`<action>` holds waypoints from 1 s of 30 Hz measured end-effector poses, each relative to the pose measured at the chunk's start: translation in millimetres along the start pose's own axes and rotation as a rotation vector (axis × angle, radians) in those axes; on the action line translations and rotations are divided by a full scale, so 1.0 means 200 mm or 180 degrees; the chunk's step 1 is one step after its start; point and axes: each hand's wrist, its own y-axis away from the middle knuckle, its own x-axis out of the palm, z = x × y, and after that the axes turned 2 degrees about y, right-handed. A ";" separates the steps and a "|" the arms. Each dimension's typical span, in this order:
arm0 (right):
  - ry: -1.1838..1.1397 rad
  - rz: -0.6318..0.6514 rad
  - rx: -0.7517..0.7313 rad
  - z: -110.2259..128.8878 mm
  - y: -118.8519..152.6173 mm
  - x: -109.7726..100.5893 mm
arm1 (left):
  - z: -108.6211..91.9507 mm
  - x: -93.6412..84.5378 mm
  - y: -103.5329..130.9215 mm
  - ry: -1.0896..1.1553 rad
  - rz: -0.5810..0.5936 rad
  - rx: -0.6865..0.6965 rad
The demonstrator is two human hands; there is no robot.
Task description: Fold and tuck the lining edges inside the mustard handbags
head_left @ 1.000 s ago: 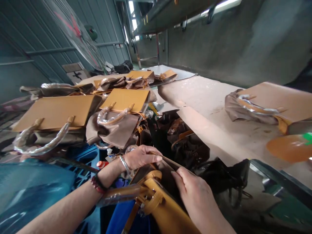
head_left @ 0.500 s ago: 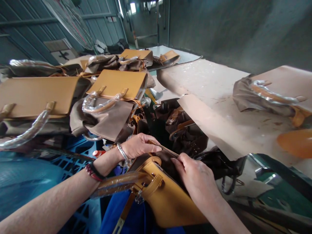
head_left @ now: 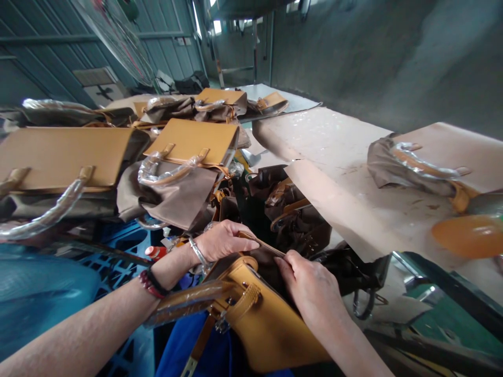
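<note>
A tan and dark brown handbag (head_left: 271,324) lies tilted at the lower middle, its mouth facing up. My left hand (head_left: 223,241) pinches the far rim of the bag between thumb and fingers. Farther right along that same rim, my right hand (head_left: 310,283) is closed on the edge, its thumb on the near side. A plastic-wrapped handle (head_left: 188,301) sticks out to the left, below my left forearm. From the bag's left end hangs a tan strap (head_left: 200,343) with a metal fitting. The inside of the bag is dark and mostly hidden.
Tan bags (head_left: 63,157) with wrapped handles lie at the left and behind. More bags (head_left: 302,225) sit low beyond my hands. On the right stands a pale table (head_left: 346,141) bearing another bag (head_left: 416,162). A blue crate (head_left: 129,241) is at the left.
Both hands keep their hold on the rim and have barely moved. The view has shifted slightly, so the bag on the right table appears farther left and lower.
</note>
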 end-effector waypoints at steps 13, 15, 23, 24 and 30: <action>0.0177 0.0001 0.0128 0.03 0.03 -0.04 | 0.01 0.00 0.04 0.0090 0.0034 -0.0001; 0.0173 0.0007 0.0125 0.03 0.03 -0.04 | -0.01 0.01 0.05 -0.0221 0.0010 0.0120; 0.0250 -0.0011 0.0128 0.03 0.05 -0.03 | -0.05 0.03 0.06 -0.1006 -0.0044 0.0461; 0.0275 -0.0020 0.0125 0.03 0.05 -0.03 | -0.04 0.03 0.05 -0.0994 -0.0057 0.0471; 0.0393 -0.0126 0.0112 0.04 0.07 -0.03 | 0.00 0.01 0.02 -0.1039 -0.0126 0.0506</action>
